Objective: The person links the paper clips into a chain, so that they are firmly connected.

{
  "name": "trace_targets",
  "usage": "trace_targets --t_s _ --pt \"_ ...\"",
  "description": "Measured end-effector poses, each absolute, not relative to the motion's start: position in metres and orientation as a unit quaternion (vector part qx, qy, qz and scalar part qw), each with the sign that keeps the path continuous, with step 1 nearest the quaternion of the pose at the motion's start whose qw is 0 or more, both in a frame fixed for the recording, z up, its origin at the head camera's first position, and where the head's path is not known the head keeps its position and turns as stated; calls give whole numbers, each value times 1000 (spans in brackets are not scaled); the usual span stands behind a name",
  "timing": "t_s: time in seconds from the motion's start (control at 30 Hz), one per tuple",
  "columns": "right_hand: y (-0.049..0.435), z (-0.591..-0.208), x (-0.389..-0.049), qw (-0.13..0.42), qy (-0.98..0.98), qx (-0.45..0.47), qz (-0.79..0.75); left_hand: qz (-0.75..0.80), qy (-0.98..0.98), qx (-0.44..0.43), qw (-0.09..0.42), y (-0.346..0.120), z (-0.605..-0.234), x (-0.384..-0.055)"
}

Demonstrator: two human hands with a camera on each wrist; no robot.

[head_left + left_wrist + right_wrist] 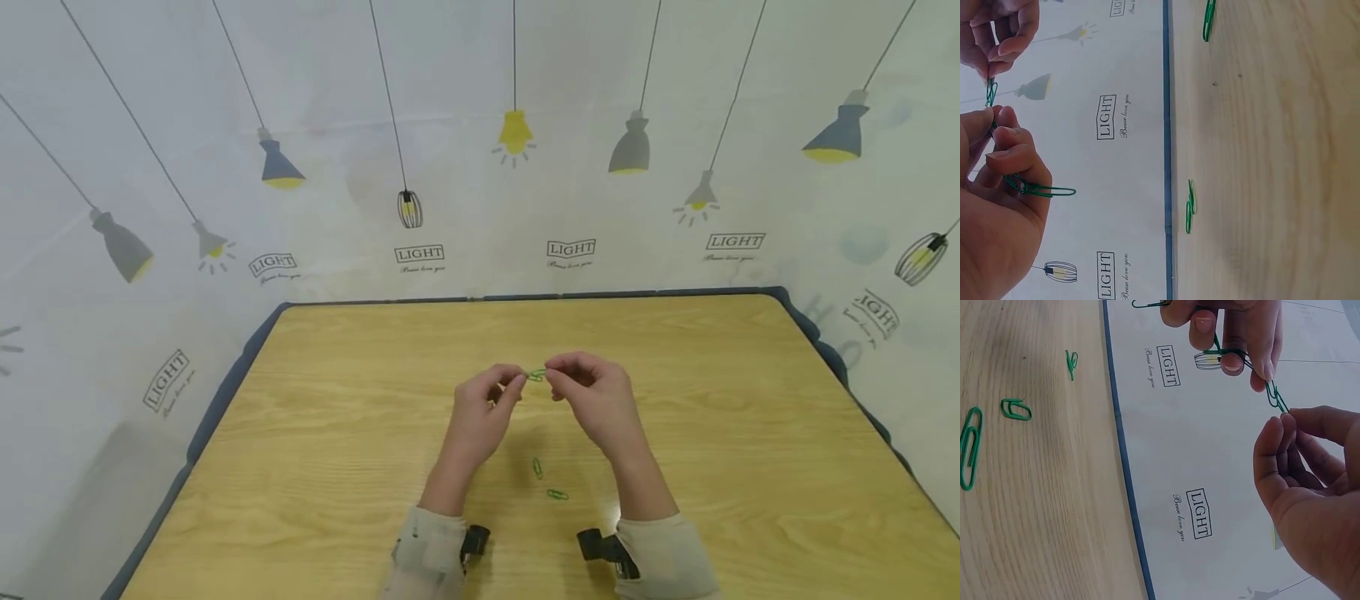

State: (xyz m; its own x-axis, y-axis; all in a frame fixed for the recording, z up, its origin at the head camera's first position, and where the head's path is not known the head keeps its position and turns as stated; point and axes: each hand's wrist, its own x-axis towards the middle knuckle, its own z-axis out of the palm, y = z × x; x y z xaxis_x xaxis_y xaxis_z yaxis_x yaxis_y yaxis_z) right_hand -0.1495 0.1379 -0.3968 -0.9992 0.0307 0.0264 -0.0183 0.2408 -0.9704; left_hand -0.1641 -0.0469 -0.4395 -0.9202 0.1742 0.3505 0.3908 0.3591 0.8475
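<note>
In the head view my left hand [480, 412] and right hand [600, 404] meet fingertip to fingertip above the wooden table. Between them are linked green paper clips [536, 375]. My right thumb and fingers pinch the end of one paper clip [1280, 400]. The left thumb and index finger grip the clip beside it. From that left pinch a chain of green paper clips [1054, 190] runs back through the curled fingers, its tail poking out past them in the left wrist view. Part of the chain is hidden by the fingers.
Nearer me on the table [337, 467] lie loose green paper clips [537, 468], one of them a second clip [557, 494]. The right wrist view shows three on the wood, including a bent-looking clip [1016, 409]. A lamp-printed wall sheet [450, 167] stands behind the table's blue edge.
</note>
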Motion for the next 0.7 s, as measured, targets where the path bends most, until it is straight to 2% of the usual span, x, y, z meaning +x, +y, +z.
trace_targets --t_s 0.23,0.53,0.7 --pt "144 -397 -149 33 -782 -12 623 -568 -802 -163 93 -44 -440 -164" --pt "139 -400 -147 61 -788 2 612 -638 -750 -172 -23 -44 -441 -158" --pt "134 -403 -146 57 -791 20 608 -626 -760 -174 -29 -45 -439 -157"
